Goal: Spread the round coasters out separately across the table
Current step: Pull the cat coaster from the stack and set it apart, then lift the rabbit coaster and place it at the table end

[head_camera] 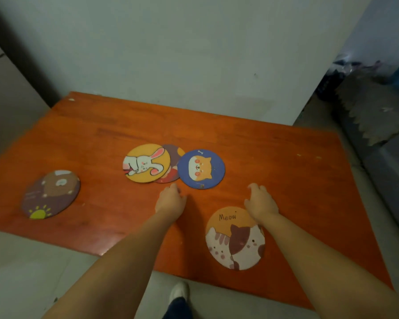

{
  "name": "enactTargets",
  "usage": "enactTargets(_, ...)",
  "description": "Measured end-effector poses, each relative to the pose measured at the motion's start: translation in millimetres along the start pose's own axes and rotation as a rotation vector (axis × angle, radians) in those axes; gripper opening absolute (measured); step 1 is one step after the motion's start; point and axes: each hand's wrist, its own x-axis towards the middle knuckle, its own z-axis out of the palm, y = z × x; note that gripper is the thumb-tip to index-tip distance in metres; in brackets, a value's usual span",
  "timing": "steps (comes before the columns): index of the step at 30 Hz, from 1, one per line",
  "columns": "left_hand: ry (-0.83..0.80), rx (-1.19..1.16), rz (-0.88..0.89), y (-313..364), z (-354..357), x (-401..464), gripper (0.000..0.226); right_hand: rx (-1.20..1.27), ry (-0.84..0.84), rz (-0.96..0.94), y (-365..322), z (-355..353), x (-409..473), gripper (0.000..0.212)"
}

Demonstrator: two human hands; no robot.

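Three coasters in the middle are bunched up, so that's where the work is. Best bet, I'd say: press one fingertip flat on the top of a coaster and slide it along the worktop (274,157) rather than trying to pry up the thin edge.

Going left to right: the bear coaster (50,194), purple-brown with a little yellow sun, sits alone near the left edge, well apart from everything. Then the rabbit coaster (146,162), yellow, lies on top of a reddish coaster (174,155) that's mostly hidden, so I can't really tell what's printed on it. Touching or barely overlapping that one is the blue cat coaster (201,168). The left hand (170,201) hovers just below the pile, fingers loosely curled and holding nothing. The "Meow" coaster (235,238) with two cats lies alone near the front edge, partly under the right hand (260,201), whose fingers are spread a bit and empty.

I'd pull the rabbit one left into the gap first.
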Motion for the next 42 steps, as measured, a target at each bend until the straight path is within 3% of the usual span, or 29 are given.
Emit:
enactTargets(11, 0.013, -0.029, 0.055, -2, -70, 122, 0.026, 0.195, -0.06, -0.01, -119, 15, 84, 0.038)
enactTargets(18, 0.095, 0.037, -0.211, -71, -117, 162, 0.034, 0.177, -0.172, -0.123, -213, 61, 117, 0.041)
enactTargets(22, 0.123, -0.069, -0.291, -90, -121, 173, 0.035, 0.241, -0.176, -0.085, -245, 78, 129, 0.04)
enactTargets(25, 0.089, -0.151, -0.336, -90, -122, 182, 0.035, 0.27, -0.163, -0.031, -250, 83, 136, 0.016)
enactTargets(27, 0.077, -0.183, -0.362, -92, -122, 187, 0.035, 0.284, -0.159, -0.011, -253, 84, 139, 0.044)
enactTargets(28, 0.074, -0.203, -0.359, -94, -123, 188, 0.032, 0.297, -0.164, -0.012, -253, 84, 139, 0.048)
enactTargets(30, 0.071, -0.245, -0.34, -98, -126, 188, 0.009, 0.323, -0.186, -0.006, -253, 83, 139, 0.036)
enactTargets(33, 0.114, -0.4, -0.341, -96, -129, 183, 0.027, 0.394, -0.185, -0.004, -253, 78, 135, 0.01)
enactTargets(36, 0.152, -0.55, -0.299, -70, -134, 176, 0.026, 0.483, -0.143, 0.067, -243, 62, 129, 0.007)
enactTargets(42, -0.004, -0.61, -0.119, 24, -121, 157, 0.038, 0.65, 0.084, 0.19, -168, -4, 114, 0.005)
